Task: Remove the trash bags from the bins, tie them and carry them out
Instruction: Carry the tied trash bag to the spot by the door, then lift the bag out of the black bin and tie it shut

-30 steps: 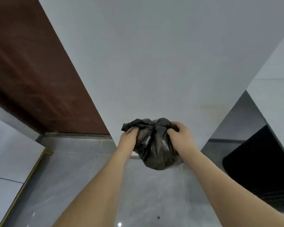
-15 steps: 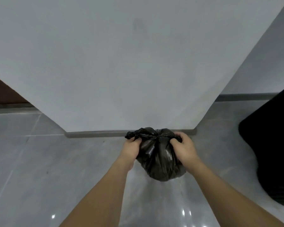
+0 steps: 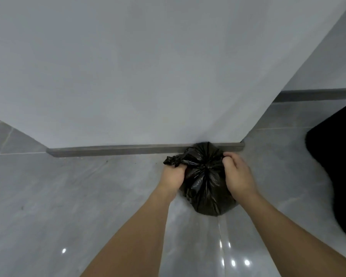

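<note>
Gripping black trash bag, left hand, right hand, beside baseboard

— Where do we have the trash bag?

— Between our two hands, above the floor: our left hand grips its left side, our right hand its right.

— And beyond it?

— The wall stands straight ahead, its baseboard running along the foot, just behind the bag's top. A twisted tail of the bag sticks out leftward over our left hand.

— To our right?

— A large object on the floor, well apart from the bag; we cannot tell what.
</note>
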The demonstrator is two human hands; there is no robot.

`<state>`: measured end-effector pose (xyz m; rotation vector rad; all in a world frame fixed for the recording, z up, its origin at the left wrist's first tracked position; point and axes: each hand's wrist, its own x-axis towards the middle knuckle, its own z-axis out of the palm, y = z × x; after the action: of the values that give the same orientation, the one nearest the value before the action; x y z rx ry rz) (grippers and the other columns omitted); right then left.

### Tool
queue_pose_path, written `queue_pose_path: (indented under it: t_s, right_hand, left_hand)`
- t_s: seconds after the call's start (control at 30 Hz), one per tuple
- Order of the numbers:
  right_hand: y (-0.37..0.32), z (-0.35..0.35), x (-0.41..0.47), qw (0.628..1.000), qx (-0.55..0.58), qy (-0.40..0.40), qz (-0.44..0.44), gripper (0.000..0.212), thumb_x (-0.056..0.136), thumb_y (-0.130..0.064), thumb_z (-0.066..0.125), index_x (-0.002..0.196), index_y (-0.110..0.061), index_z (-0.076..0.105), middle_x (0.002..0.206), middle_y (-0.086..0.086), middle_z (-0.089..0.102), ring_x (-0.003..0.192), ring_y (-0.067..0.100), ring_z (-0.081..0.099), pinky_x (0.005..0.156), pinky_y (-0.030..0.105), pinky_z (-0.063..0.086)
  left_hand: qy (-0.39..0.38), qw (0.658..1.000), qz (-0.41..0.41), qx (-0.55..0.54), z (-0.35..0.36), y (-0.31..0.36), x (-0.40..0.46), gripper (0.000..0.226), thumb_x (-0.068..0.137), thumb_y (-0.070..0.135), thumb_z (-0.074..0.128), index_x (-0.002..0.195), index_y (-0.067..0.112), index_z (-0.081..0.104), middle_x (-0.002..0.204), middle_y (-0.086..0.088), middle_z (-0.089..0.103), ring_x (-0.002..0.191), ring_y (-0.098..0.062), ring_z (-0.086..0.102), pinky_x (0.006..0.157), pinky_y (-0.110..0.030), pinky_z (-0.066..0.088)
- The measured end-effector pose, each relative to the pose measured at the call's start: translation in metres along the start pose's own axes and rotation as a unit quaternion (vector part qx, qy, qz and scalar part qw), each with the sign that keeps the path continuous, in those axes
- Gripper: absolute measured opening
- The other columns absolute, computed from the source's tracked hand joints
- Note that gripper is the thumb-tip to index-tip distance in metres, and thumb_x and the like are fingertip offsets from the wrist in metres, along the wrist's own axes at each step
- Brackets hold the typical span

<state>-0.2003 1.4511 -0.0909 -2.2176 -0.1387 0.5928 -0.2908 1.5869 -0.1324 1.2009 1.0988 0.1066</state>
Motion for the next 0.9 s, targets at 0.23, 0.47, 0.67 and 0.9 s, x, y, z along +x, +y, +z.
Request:
queue_pose_path:
  t_s: [0.23, 0.47, 0.67, 0.9]
  right_hand:
    - [-0.011, 0.008, -0.014, 0.979, -0.192, 0.035, -0.061, 0.046, 0.097, -0.030, 0.038, 0.131, -0.004, 0.054, 0.133, 0.017, 0.057, 0.125, 0.032, 0.049, 0.108, 0.045, 0.035]
    - [-0.143, -0.016, -0.101, 0.970, -0.189, -0.054, -0.144, 0.045, 0.100, -0.023, 0.039, 0.140, -0.003, 0.044, 0.146, 0.015, 0.046, 0.135, 0.028, 0.038, 0.115, 0.041, 0.026]
    - [-0.333, -0.105, -0.211, 0.957, -0.189, -0.095, -0.196, 0.050, 0.101, -0.026, 0.036, 0.147, -0.004, 0.033, 0.153, 0.013, 0.037, 0.142, 0.026, 0.029, 0.118, 0.038, 0.021]
    - [-0.582, -0.257, -0.347, 0.919, -0.255, -0.098, -0.283, 0.055, 0.100, -0.024, 0.038, 0.148, 0.002, 0.028, 0.154, 0.018, 0.032, 0.143, 0.029, 0.026, 0.118, 0.037, 0.018]
  left_hand:
    - [0.007, 0.999, -0.021, -0.023, -0.030, 0.017, -0.012, 0.025, 0.088, 0.004, 0.063, 0.112, 0.008, 0.065, 0.106, -0.007, 0.070, 0.100, -0.022, 0.064, 0.073, -0.021, 0.051]
    - [0.079, 0.981, 0.067, 0.163, -0.115, 0.121, -0.111, 0.039, 0.097, 0.022, 0.054, 0.134, 0.012, 0.054, 0.136, -0.005, 0.057, 0.120, -0.018, 0.054, 0.097, -0.023, 0.038]
    - [0.112, 0.943, 0.144, 0.279, -0.177, 0.301, -0.265, 0.043, 0.101, 0.029, 0.043, 0.143, 0.016, 0.045, 0.148, 0.000, 0.046, 0.136, -0.018, 0.041, 0.111, -0.033, 0.033]
    - [0.183, 0.903, 0.216, 0.325, -0.244, 0.544, -0.484, 0.047, 0.102, 0.030, 0.041, 0.146, 0.012, 0.039, 0.152, -0.004, 0.040, 0.137, -0.021, 0.039, 0.111, -0.033, 0.029]
